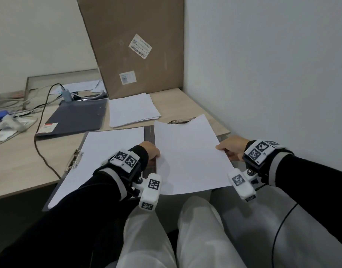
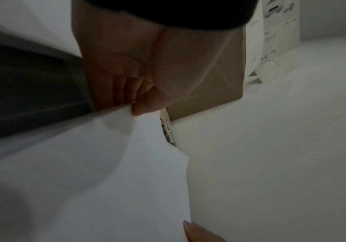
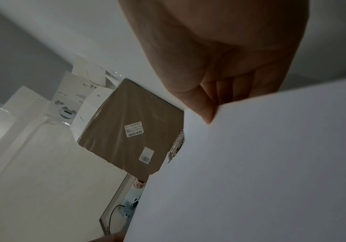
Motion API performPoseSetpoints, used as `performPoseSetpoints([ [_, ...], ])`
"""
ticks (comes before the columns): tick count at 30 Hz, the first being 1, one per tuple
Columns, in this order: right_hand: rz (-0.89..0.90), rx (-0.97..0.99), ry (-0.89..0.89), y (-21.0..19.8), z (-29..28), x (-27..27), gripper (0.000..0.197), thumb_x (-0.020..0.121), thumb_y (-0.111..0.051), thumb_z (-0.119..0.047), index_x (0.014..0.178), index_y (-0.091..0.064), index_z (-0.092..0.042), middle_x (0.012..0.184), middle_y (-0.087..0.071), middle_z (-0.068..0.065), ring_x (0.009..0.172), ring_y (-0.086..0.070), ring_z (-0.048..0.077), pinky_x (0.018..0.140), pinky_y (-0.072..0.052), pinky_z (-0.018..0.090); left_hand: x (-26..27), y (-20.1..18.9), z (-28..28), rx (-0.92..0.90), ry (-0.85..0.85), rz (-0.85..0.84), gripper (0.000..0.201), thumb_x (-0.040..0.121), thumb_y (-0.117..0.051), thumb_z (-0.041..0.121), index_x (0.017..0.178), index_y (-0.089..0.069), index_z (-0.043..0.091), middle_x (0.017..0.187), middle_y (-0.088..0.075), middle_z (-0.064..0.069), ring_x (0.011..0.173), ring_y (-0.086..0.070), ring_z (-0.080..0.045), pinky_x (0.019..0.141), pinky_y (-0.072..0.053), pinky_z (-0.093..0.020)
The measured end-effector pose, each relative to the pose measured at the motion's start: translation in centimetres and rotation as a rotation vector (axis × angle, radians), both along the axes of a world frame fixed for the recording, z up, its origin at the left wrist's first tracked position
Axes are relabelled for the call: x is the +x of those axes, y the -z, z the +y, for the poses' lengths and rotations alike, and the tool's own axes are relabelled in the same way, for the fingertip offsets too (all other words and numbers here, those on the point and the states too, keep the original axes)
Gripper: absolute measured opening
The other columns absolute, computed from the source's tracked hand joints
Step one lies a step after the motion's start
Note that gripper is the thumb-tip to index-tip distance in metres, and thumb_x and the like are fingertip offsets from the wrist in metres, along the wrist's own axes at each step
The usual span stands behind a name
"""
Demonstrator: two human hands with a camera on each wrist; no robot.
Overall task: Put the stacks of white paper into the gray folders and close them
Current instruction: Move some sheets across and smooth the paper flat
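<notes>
Closed gray folder at far left on the surface. Nearer, open gray folder, paper clipped inside. Left hand, grip pinching held stack; right hand pinching opposite edge, probably keeping sheets level for insertion.

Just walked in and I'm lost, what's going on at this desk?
A person is filing paper into folders. Both hands, left and right, hold a white stack over the right half of an open gray folder, whose left half already holds paper. Another stack and a closed folder wait on the desk behind.
</notes>
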State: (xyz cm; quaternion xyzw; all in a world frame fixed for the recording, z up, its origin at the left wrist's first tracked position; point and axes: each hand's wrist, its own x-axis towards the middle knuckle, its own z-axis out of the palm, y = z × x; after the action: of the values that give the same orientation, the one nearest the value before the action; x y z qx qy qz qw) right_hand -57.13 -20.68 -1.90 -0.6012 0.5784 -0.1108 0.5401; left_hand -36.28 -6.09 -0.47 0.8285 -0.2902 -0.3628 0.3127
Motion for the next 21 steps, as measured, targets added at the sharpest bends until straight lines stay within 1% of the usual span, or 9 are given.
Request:
performPoseSetpoints([
  [4, 0.037, 0.025, -0.008, -0.1, -0.5, 0.2, 0.006, 0.091, -0.056, -0.007, 0.085, -0.057, -0.006, 0.078, -0.066, 0.008, 0.065, -0.063, 0.018, 0.052, -0.053, 0.026, -0.1, -0.3, -0.3, 0.036, -0.012, -0.021, 0.011, 0.09, -0.049, -0.004, 0.088, -0.048, 0.006, 0.07, -0.048, -0.003, 0.059, -0.051, -0.013, 0.061, -0.051, -0.023],
  [6, 0.05, 0.037, -0.019, -0.2, -0.7, 0.3, 0.006, 0.092, -0.054, -0.007, 0.085, -0.056, -0.007, 0.078, -0.065, 0.008, 0.065, -0.063, 0.018, 0.05, -0.054, 0.025, 0.0, -0.3, -0.7, 0.046, -0.006, -0.051, 0.011, 0.088, -0.051, -0.004, 0.093, -0.047, 0.005, 0.07, -0.048, -0.003, 0.061, -0.053, -0.016, 0.06, -0.052, -0.024],
  [8, 0.063, 0.062, -0.032, -0.6, -0.8, 0.3, 0.007, 0.092, -0.053, -0.006, 0.085, -0.055, -0.008, 0.078, -0.065, 0.007, 0.065, -0.062, 0.017, 0.049, -0.055, 0.023, 0.2, -0.1, -0.9, 0.044, 0.006, -0.085, 0.016, 0.087, -0.053, -0.004, 0.096, -0.046, 0.007, 0.073, -0.051, -0.005, 0.075, -0.057, -0.023, 0.069, -0.056, -0.029],
  [10, 0.073, 0.099, -0.04, -0.8, -0.9, 0.1, 0.008, 0.092, -0.054, -0.007, 0.084, -0.056, -0.008, 0.078, -0.065, 0.005, 0.065, -0.062, 0.016, 0.048, -0.054, 0.022, 0.4, 0.1, -1.0, 0.045, 0.019, -0.102, 0.021, 0.086, -0.054, -0.005, 0.098, -0.046, 0.01, 0.087, -0.056, -0.009, 0.085, -0.056, -0.023, 0.085, -0.056, -0.034],
  [12, 0.083, 0.126, -0.057, -1.0, -1.0, -0.1, 0.009, 0.092, -0.055, -0.009, 0.083, -0.058, -0.009, 0.079, -0.066, 0.005, 0.066, -0.062, 0.016, 0.051, -0.055, 0.023, 0.5, 0.3, -1.0, 0.041, 0.023, -0.098, 0.025, 0.085, -0.054, -0.006, 0.098, -0.046, 0.014, 0.098, -0.054, -0.01, 0.087, -0.056, -0.023, 0.089, -0.056, -0.035],
  [15, 0.09, 0.111, -0.071, -1.2, -1.1, -0.2, 0.01, 0.091, -0.057, -0.016, 0.083, -0.059, -0.011, 0.079, -0.065, 0.005, 0.065, -0.062, 0.015, 0.061, -0.054, 0.025, 0.7, 0.6, -1.0, 0.005, 0.003, -0.067, 0.024, 0.086, -0.053, -0.007, 0.086, -0.049, 0.017, 0.087, -0.054, -0.006, 0.076, -0.057, -0.021, 0.073, -0.057, -0.031],
  [17, 0.057, 0.049, -0.043, -1.2, -1.2, -0.2, 0.013, 0.091, -0.058, -0.016, 0.079, -0.058, -0.011, 0.074, -0.063, 0.004, 0.054, -0.062, 0.012, 0.057, -0.054, 0.023, 0.8, 0.7, -0.9, -0.014, -0.036, -0.047, 0.036, 0.086, -0.052, -0.008, 0.069, -0.043, 0.022, 0.074, -0.051, -0.001, 0.066, -0.054, -0.016, 0.062, -0.053, -0.026],
  [19, 0.035, -0.014, -0.017, -1.1, -1.2, 0.0, 0.016, 0.091, -0.055, -0.01, 0.075, -0.057, -0.009, 0.069, -0.061, 0.006, 0.04, -0.059, 0.01, 0.043, -0.053, 0.018, 0.8, 0.8, -0.7, -0.034, -0.05, -0.018, 0.035, 0.084, -0.05, -0.012, 0.066, -0.045, 0.018, 0.083, -0.06, -0.008, 0.075, -0.063, -0.024, 0.07, -0.058, -0.035],
  [21, 0.035, -0.049, -0.011, -0.9, -1.1, 0.2, 0.018, 0.09, -0.054, -0.006, 0.073, -0.056, -0.007, 0.068, -0.059, 0.007, 0.046, -0.058, 0.013, 0.039, -0.05, 0.016, 0.9, 1.0, -0.5, -0.057, -0.05, 0.014, 0.028, 0.08, -0.047, -0.016, 0.073, -0.056, 0.01, 0.103, -0.065, -0.021, 0.101, -0.065, -0.038, 0.09, -0.054, -0.049],
])
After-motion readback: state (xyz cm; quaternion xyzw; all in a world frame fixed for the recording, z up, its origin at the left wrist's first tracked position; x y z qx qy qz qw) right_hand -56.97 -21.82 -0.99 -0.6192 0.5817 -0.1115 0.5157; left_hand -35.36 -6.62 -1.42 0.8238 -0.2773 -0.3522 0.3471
